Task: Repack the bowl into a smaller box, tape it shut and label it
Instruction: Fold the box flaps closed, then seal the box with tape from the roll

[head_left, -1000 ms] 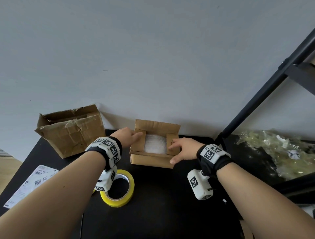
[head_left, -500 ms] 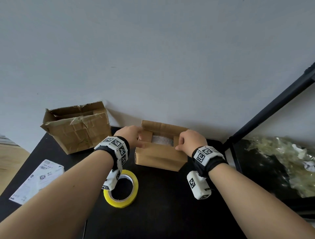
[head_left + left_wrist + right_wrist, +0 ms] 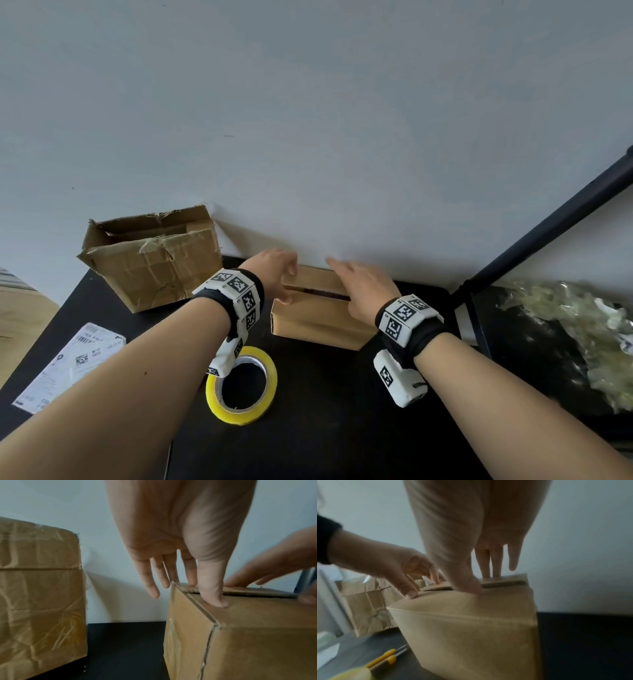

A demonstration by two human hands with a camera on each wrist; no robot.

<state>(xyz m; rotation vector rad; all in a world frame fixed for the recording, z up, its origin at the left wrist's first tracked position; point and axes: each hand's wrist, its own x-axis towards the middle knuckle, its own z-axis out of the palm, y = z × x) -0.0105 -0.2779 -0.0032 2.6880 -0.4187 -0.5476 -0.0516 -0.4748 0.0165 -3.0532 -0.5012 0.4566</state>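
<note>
The small cardboard box stands on the black table against the wall. Its top flaps are folded down, with a narrow dark slit left between them. My left hand lies on the left end of the top: the thumb presses the near flap and the straight fingers reach over the far flap. My right hand presses the right end in the same way, fingers straight. Whatever is inside the box is hidden, so no bowl shows.
A larger torn box stands open at the back left. Near the front edge lie a yellow tape roll and a printed label sheet. Crumpled plastic wrap fills the right. A black slanted pole rises there. A yellow-handled tool lies by the tape.
The box was open with white padding showing. The long flaps have since come down over it, and both hands have moved from the side flaps onto the top.
</note>
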